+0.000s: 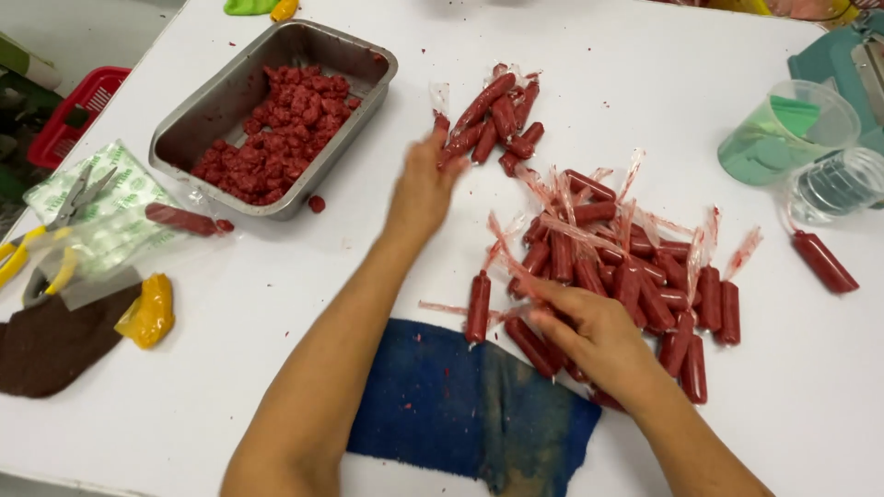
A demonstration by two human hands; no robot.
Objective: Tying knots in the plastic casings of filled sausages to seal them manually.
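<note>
Red, sausage-shaped packets in clear plastic sleeves fill the middle of a white tabletop (645, 74). The left hand (425, 184), at centre frame, stretches flat with fingers spread and holds nothing; its fingertips touch the near edge of a small pile of packets (497, 124) at upper centre. The right hand (594, 336), lower right of centre, curls loosely closed over the near edge of a larger heap of packets (635, 276), seemingly pinching one packet's plastic tail, though the grip is partly hidden. One single packet (478, 306) lies just left of it, above a blue cloth (460, 405) at the bottom of the frame. A metal tray (230, 92) of loose red paste sits at upper left, with pliers (41, 244) on a green printed bag at far left. Clear cups (810, 147) stand at the right edge, and a stray packet (822, 261) lies below them. Judging by the two piles, sorting seems under way, with each packet needing a light pinch to lift it free of its neighbours.
</note>
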